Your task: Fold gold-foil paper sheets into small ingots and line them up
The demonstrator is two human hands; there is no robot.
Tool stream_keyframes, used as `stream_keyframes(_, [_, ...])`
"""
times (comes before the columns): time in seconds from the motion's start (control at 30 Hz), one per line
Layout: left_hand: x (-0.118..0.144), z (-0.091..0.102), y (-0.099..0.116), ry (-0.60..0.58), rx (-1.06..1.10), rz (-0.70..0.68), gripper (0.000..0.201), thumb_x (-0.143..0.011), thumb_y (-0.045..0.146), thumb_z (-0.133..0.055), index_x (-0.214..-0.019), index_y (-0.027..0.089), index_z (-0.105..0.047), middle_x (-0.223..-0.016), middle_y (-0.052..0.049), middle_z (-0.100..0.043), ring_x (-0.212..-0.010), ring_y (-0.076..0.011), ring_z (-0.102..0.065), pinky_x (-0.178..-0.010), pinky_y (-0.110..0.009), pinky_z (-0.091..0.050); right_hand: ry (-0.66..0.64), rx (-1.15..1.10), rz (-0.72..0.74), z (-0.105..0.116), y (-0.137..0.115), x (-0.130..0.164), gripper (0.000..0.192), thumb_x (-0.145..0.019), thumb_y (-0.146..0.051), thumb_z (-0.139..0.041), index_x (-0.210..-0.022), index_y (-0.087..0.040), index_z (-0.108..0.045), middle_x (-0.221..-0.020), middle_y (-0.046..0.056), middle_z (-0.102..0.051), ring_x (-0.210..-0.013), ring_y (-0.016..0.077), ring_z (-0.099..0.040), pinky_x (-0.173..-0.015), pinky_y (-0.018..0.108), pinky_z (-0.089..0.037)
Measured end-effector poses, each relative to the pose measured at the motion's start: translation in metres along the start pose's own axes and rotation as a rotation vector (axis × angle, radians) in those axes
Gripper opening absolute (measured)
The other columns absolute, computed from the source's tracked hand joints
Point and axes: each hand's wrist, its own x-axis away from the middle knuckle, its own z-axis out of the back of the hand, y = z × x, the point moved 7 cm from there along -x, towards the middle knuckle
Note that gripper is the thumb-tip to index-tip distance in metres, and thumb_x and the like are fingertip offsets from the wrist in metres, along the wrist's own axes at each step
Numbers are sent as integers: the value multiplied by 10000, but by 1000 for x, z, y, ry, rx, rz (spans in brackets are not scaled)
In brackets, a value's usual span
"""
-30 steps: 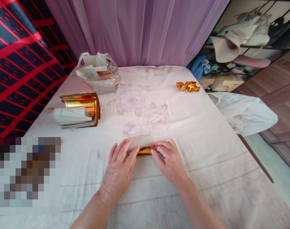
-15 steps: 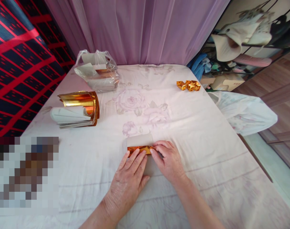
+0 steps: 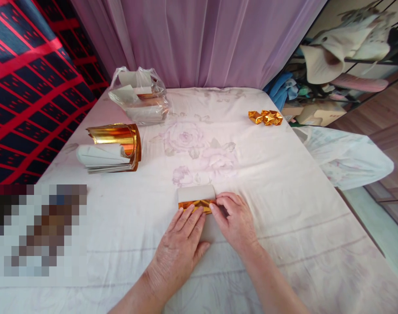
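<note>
On the tablecloth in front of me lies a small sheet of gold foil paper (image 3: pixel 196 194), pale side up at the back, with a shiny gold strip folded along its near part. My left hand (image 3: pixel 182 242) rests flat, its outstretched fingertips pressing on the gold strip's near edge. At the right end of that strip my right hand (image 3: pixel 236 220) is closed, thumb and forefinger together at the paper's corner. The near edge of the strip is partly hidden under my left fingers.
A curled stack of gold foil sheets (image 3: pixel 115 146) lies at the left. Behind it stands a clear plastic bag (image 3: pixel 143 98) with more sheets. Folded gold foil pieces (image 3: pixel 266 117) sit at the far right. A white bag (image 3: pixel 352 152) hangs beside the table's right edge.
My view has turned slightly left, so everything appears a little further right. Both hands stay at the folded strip, with only a slight shift of the right fingertips.
</note>
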Motion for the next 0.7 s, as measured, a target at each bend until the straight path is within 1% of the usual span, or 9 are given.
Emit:
stream_keyframes(0.13, [-1, 1, 0, 0, 7, -10, 558, -965, 399, -485, -1450, 130, -424, -1471, -98, -517, -1386, -258, -437, -1156, -427, -359, 10, 9, 0, 0, 1, 0, 161, -930, -283, -552, -797, -220, -616, -913, 70, -662, -864, 208, -603, -803, 348, -469])
stream_keyframes(0.27, [-2, 0, 0, -31, 21, -9, 578, -967, 399, -478, -1471, 129, -391, -1476, -109, -509, -1395, -257, -424, -1154, -443, -360, 18, 16, 11, 0, 0, 0, 176, -935, -291, -544, -793, -220, -618, -911, 67, -665, -857, 203, -602, -800, 345, -466])
stream_keyframes(0.47, [-4, 3, 1, -45, -6, -19, 549, -971, 397, -470, -1440, 113, -429, -1467, -104, -520, -1383, -265, -441, -1127, -450, -396, 15, 25, 19, -1, 1, 0, 185, -934, -297, -551, -781, -214, -613, -905, 60, -663, -852, 201, -602, -782, 343, -458])
stream_keyframes(0.7, [-4, 3, 0, -55, -5, -20, 538, -968, 402, -476, -1424, 117, -447, -1466, -99, -522, -1380, -267, -445, -1125, -452, -395, 13, 24, 21, -2, 2, 0, 184, -934, -295, -557, -776, -214, -605, -901, 59, -659, -852, 202, -599, -781, 342, -450])
